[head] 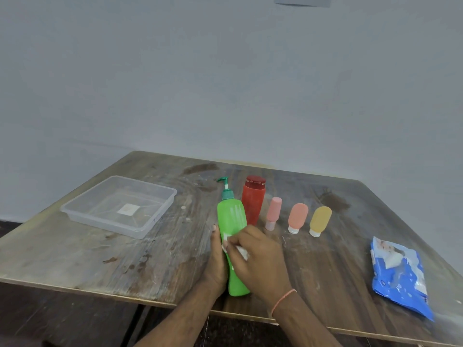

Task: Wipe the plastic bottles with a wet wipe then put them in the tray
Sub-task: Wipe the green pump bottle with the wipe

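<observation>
A tall green pump bottle (231, 216) is held above the wooden table (125, 259), tilted slightly. My left hand (216, 261) grips its lower left side from behind. My right hand (258, 261) pinches a white wet wipe (238, 247) and presses it against the bottle's front. Behind it stands a red bottle (253, 201). To the right stand three small capped tubes: a pink one (273, 212), a salmon one (297, 217) and a yellow one (320, 220). A clear plastic tray (75, 211) sits at the left with nothing in it but a sticker.
A blue pack of wet wipes (400, 279) lies near the table's right front edge. The table's front edge runs just below my wrists. A grey wall rises behind the table.
</observation>
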The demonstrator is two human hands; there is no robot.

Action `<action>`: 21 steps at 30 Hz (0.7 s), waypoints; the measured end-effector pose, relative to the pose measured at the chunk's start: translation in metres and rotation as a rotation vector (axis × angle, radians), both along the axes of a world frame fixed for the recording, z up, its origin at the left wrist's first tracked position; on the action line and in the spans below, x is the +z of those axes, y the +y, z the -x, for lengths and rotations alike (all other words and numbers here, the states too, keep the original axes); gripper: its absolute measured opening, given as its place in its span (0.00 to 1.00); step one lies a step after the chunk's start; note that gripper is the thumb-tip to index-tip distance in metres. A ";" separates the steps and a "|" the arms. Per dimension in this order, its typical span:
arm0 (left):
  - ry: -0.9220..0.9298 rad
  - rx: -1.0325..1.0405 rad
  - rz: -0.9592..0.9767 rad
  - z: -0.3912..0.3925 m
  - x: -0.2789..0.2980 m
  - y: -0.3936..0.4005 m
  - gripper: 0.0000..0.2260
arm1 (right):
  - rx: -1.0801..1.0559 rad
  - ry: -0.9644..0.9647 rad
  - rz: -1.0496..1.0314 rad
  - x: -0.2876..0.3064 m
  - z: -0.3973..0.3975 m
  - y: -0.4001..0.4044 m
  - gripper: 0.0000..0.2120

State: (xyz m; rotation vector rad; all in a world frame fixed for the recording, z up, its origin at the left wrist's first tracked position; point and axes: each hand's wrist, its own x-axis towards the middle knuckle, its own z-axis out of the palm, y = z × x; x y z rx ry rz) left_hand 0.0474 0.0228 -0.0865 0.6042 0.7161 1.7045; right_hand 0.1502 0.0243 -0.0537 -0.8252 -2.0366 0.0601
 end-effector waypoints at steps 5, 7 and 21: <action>0.030 -0.061 0.046 -0.001 0.001 -0.003 0.36 | -0.074 0.123 0.064 -0.005 -0.013 0.002 0.05; 0.005 -0.063 0.042 -0.001 -0.001 -0.001 0.37 | -0.099 0.189 0.088 -0.001 -0.009 0.007 0.04; 0.068 -0.146 0.070 0.004 -0.002 0.000 0.35 | -0.030 0.266 0.147 -0.009 -0.022 0.011 0.03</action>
